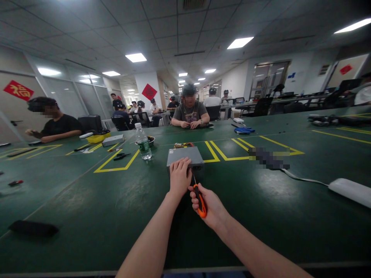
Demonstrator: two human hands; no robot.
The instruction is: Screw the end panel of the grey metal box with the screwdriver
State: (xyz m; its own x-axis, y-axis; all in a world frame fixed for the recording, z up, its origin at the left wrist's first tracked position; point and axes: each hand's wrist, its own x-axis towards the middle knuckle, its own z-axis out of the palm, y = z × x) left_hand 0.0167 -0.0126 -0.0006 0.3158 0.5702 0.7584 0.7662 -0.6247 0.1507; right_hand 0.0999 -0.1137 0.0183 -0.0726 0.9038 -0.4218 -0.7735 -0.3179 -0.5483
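Note:
A grey metal computer power supply unit [188, 153] sits on the green table straight ahead, with a power socket on the side toward me and coloured wires [183, 145] at its back. My left hand [180, 175] grips its near edge, fingers laid over the top and the palm against the front. In my right hand [210, 204] is a screwdriver [201, 202] with an orange and black handle, the fingers closed round it. Its shaft points up to the near face of the unit, below the socket. The exact spot where the tip meets the unit is hidden.
A water bottle [143, 143] stands left of the unit, before a bowl [150, 140]. Black pliers [121, 156] lie further left. On the right are a white power strip [350, 190] with its cord and blue gloves [244, 130]. A co-worker [190, 110] sits opposite.

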